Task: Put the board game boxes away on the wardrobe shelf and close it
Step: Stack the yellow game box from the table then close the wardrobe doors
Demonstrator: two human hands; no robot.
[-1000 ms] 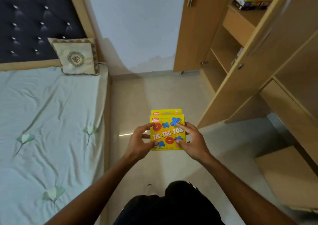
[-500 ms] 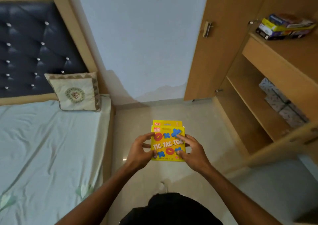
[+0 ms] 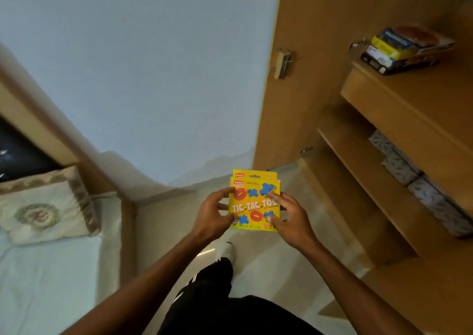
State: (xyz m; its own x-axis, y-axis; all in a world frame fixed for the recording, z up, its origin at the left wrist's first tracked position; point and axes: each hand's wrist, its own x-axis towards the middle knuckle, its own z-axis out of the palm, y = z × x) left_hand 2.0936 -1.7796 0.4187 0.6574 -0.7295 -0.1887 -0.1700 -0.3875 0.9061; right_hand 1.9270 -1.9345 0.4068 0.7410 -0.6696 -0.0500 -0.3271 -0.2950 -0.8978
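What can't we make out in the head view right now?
- Titles on the stacked game boxes: motion blur, too small.
- Yellow Tic Tac Toe boxes: apparently two; the rear one is hidden but for its top strip, and the left hand and right hand cover the side edges.
- Wardrobe door: out of frame.
- Patterned boxes: the shelf above hides their tops.

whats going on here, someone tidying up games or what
A person stands by an open wardrobe, holding a yellow Tic Tac Toe box in front of them with the left hand and right hand. A stack of game boxes already sits on an upper shelf.
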